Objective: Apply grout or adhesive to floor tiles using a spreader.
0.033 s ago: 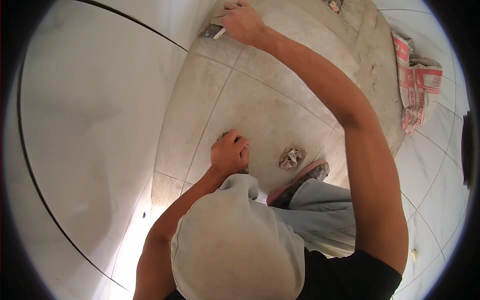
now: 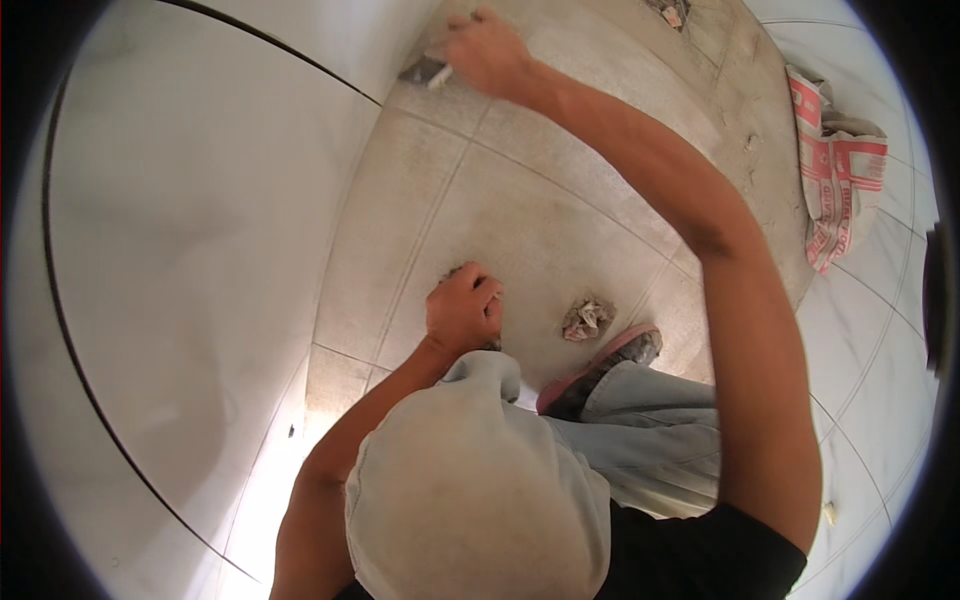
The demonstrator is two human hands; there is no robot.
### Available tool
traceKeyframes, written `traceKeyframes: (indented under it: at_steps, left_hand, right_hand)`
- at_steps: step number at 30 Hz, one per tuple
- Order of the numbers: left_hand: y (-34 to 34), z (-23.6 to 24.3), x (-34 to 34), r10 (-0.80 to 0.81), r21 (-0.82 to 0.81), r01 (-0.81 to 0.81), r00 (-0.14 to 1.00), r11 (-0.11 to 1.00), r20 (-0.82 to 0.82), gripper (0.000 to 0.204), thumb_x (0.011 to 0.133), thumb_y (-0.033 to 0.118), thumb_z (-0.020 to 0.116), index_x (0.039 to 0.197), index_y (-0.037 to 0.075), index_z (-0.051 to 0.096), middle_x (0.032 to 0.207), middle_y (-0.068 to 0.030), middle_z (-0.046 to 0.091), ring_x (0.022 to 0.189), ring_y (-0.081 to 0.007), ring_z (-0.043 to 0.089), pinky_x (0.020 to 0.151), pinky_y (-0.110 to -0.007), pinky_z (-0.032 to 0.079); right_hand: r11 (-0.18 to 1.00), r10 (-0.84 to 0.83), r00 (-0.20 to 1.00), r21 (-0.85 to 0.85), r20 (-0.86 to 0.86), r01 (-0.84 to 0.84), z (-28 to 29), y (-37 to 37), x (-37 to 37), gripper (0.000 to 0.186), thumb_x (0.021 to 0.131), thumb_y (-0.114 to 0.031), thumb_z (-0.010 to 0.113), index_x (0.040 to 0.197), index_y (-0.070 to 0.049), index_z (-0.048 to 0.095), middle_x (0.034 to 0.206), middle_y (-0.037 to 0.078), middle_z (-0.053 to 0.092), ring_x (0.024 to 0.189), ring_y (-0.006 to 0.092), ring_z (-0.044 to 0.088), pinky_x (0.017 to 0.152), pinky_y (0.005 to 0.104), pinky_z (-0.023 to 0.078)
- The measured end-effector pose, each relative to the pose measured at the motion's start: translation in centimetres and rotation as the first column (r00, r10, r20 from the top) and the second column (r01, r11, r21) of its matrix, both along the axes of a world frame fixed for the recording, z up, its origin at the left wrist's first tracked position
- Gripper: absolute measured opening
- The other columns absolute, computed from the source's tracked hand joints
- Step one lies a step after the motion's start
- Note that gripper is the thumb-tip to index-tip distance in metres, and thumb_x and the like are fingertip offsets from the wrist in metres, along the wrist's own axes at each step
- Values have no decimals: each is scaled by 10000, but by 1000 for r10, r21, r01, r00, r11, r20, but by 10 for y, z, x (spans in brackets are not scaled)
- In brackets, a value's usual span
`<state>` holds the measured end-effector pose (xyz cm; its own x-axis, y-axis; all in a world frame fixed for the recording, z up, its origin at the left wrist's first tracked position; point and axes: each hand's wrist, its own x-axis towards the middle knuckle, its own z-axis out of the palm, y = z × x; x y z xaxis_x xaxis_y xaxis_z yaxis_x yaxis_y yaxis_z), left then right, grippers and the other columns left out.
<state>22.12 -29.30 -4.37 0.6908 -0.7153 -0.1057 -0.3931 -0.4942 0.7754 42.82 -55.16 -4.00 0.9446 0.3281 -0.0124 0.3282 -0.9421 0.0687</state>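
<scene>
My right hand (image 2: 485, 55) reaches far forward to the foot of the white wall, blurred by motion. Its fingers are closed on a dark flat piece with a pale edge (image 2: 428, 72), pressed low against the tiled floor (image 2: 500, 200); its kind does not show clearly. Closer in, my left hand (image 2: 465, 308) is curled into a fist resting on the floor by my knee. Greyish edges peek out around that fist, but what it holds is mostly hidden. Right of it lies a crumpled, dirty wad (image 2: 588, 318).
White marbled wall panels (image 2: 200, 200) rise on the left. My shod foot (image 2: 610, 365) is beside the wad. A red-and-white sack (image 2: 840, 190) sits at the right on pale tiles. Another scrap (image 2: 670, 12) lies at the far edge, and dusty residue marks the floor's right side.
The right hand is more blurred, and the pale edge under it has shifted slightly. The whole view has moved a little. My left hand stays where it was on the floor.
</scene>
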Motion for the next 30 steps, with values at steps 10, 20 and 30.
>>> traceKeyframes:
  at_steps: [10, 20, 30]
  left_hand:
    - [4, 4, 15, -51, -13, 51, 998, 999, -24, 64, 636, 105, 608, 683, 147, 602, 767, 1, 543, 609, -208, 580, 507, -339, 474]
    - [3, 6, 8, -12, -35, 11, 999, 999, -30, 58, 636, 93, 610, 640, 150, 598, 739, 10, 549, 584, -206, 577, 494, -333, 465]
    - [5, 7, 16, 23, -25, -23, 999, 999, 25, 71, 651, 89, 600, 625, 154, 589, 727, -1, 553, 589, -225, 587, 486, -347, 464]
  right_hand:
    - [950, -290, 957, 129, 22, 284, 7, -62, 13, 256, 736, -227, 597, 854, -5, 641, 807, 172, 643, 734, 304, 633, 643, 431, 494]
    - [-241, -756, 329, 708, -566, 664, -25, 69, -49, 380, 736, -263, 625, 841, 102, 608, 842, 246, 644, 855, 321, 647, 718, 407, 482]
    - [-235, -764, 458, 857, -455, 459, -25, 84, -24, 286, 702, -178, 602, 713, 108, 612, 738, 284, 632, 783, 396, 656, 641, 414, 510]
